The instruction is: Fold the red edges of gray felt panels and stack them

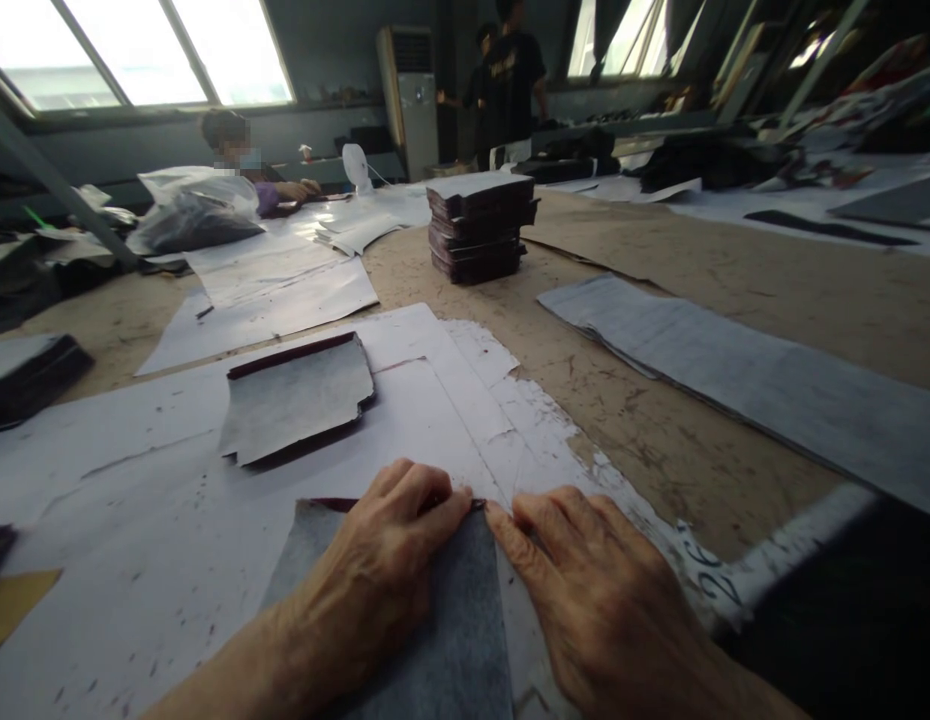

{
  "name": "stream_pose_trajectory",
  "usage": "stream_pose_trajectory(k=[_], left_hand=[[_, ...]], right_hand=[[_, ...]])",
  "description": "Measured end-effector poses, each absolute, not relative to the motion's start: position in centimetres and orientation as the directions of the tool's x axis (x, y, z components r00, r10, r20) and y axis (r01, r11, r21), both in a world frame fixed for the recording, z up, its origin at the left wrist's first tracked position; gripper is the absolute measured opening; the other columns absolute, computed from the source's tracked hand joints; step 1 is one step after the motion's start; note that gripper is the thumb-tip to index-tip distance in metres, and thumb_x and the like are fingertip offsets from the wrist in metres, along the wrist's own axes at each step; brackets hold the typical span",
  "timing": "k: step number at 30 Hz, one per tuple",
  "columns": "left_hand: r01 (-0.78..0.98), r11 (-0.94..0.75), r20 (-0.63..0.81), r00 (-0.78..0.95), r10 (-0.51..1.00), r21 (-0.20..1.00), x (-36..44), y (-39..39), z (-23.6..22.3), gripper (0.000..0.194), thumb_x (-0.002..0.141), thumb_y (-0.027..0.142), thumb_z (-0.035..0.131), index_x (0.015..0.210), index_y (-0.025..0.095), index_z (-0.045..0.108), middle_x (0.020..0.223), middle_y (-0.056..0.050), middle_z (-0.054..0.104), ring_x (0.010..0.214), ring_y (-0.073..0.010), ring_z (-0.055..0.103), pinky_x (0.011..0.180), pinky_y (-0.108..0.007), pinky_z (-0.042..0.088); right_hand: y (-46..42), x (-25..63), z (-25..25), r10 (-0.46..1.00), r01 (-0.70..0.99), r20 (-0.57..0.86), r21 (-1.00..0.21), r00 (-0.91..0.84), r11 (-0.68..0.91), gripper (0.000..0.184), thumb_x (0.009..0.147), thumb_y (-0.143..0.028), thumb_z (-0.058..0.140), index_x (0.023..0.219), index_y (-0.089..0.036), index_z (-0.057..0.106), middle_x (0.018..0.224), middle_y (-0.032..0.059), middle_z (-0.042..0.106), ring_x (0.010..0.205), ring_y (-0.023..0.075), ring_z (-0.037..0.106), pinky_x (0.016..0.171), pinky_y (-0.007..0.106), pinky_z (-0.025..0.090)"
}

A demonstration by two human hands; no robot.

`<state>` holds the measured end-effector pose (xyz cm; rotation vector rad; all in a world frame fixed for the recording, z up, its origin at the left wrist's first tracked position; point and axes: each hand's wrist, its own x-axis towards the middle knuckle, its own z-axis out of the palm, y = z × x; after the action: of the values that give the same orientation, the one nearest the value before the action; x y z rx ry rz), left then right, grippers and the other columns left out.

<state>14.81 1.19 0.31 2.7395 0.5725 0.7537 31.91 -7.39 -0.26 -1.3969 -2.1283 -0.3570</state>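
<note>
A grey sheet piece (465, 610) with a dark red strip folded over along its far edge lies in front of me. My left hand (390, 560) rests across it, fingers curled and thumb pressed on the folded edge near the far right corner. At that same corner my right hand (592, 580) pinches the edge, its thumb and forefinger close to my left thumb. Farther off lies a similar grey piece (300, 395), with one dark red edge turned over. White paper (172, 520) spreads under both pieces.
A stack of dark red pieces (476, 245) stands on the brown table (600, 420). Long grey sheets (765, 375) lie at the right. A plastic bag (195, 210), a small white fan (355, 168) and a seated person (225, 130) are at the back left. Other people stand behind.
</note>
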Motion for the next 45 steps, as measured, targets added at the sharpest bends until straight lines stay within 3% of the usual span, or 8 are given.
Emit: stream_pose_trajectory(k=[5,12,20,25,30,37,41,45], left_hand=[[0.252,-0.929,0.403,0.846,0.348,0.273,14.4,1.3,0.3,0.04,0.081,-0.003,0.033,0.116,0.009,0.049,0.094,-0.01,0.051,0.082,-0.0179,0.043,0.071,-0.036,0.046],[0.277,-0.936,0.328,0.883,0.337,0.216,14.3,1.1,0.7,0.04,0.083,0.0,0.03,0.119,0.008,0.045,0.096,-0.01,0.05,0.083,-0.0192,0.042,0.073,-0.037,0.046],[0.274,-0.948,0.283,0.907,0.311,0.164,14.6,1.0,0.9,0.038,0.085,0.003,0.027,0.118,0.008,0.045,0.093,-0.01,0.051,0.082,-0.0203,0.044,0.072,-0.039,0.047],[0.264,-0.93,0.318,0.886,0.339,0.256,14.1,1.2,1.0,0.041,0.084,0.003,0.03,0.122,0.012,0.042,0.096,-0.01,0.052,0.083,-0.0195,0.045,0.074,-0.038,0.046],[0.313,-0.897,0.369,0.83,0.418,0.312,12.0,1.6,0.9,0.05,0.081,-0.002,0.032,0.128,0.015,0.036,0.105,-0.009,0.05,0.09,-0.0174,0.045,0.079,-0.034,0.044],[0.304,-0.919,0.381,0.842,0.383,0.252,11.0,1.4,0.6,0.047,0.078,-0.003,0.034,0.12,0.014,0.045,0.1,-0.009,0.049,0.089,-0.0196,0.043,0.076,-0.039,0.042],[0.305,-0.925,0.381,0.846,0.373,0.228,11.1,1.4,0.5,0.044,0.079,-0.001,0.035,0.119,0.012,0.046,0.098,-0.011,0.05,0.088,-0.0207,0.044,0.075,-0.04,0.043],[0.323,-0.917,0.376,0.839,0.393,0.236,11.2,1.3,0.4,0.04,0.079,0.001,0.035,0.115,0.012,0.049,0.099,-0.011,0.05,0.089,-0.0212,0.045,0.077,-0.04,0.043]], right_hand=[[-7.4,32.0,-0.3,0.761,0.898,0.578,-0.104,-0.296,0.428,0.038,0.076,-0.001,0.033,0.1,-0.004,0.063,0.083,0.0116,0.058,0.075,0.0225,0.048,0.063,0.037,0.039],[-7.5,32.7,-0.7,0.764,0.868,0.626,-0.282,-0.157,0.409,0.025,0.081,-0.005,0.046,0.1,-0.009,0.062,0.083,0.0081,0.058,0.075,0.0181,0.049,0.068,0.033,0.04],[-7.1,32.2,-0.2,0.781,0.907,0.567,-0.133,-0.261,0.399,0.038,0.079,-0.005,0.036,0.106,-0.01,0.061,0.081,0.0098,0.056,0.074,0.0216,0.047,0.063,0.036,0.038],[-7.3,31.7,-0.1,0.789,0.932,0.531,0.005,-0.311,0.364,0.044,0.074,0.001,0.033,0.106,-0.008,0.06,0.086,0.0102,0.058,0.076,0.0231,0.047,0.066,0.038,0.037],[-7.2,32.2,-0.4,0.803,0.917,0.538,-0.127,-0.257,0.378,0.04,0.076,-0.002,0.037,0.106,-0.015,0.061,0.088,0.0085,0.058,0.078,0.0225,0.049,0.068,0.039,0.04],[-6.1,34.2,0.9,0.853,0.787,0.519,-0.502,-0.057,0.359,0.022,0.083,-0.009,0.046,0.091,-0.019,0.064,0.083,0.0016,0.06,0.075,0.0121,0.057,0.066,0.022,0.048],[-5.8,32.3,1.4,0.761,0.83,0.629,-0.331,-0.16,0.449,0.028,0.081,-0.005,0.042,0.096,-0.016,0.063,0.091,0.0063,0.06,0.085,0.0167,0.055,0.075,0.03,0.049],[-5.6,29.1,0.7,0.757,0.822,0.563,-0.223,-0.331,0.525,0.035,0.076,0.0,0.034,0.095,-0.007,0.063,0.083,0.011,0.059,0.078,0.0214,0.051,0.066,0.037,0.049]])
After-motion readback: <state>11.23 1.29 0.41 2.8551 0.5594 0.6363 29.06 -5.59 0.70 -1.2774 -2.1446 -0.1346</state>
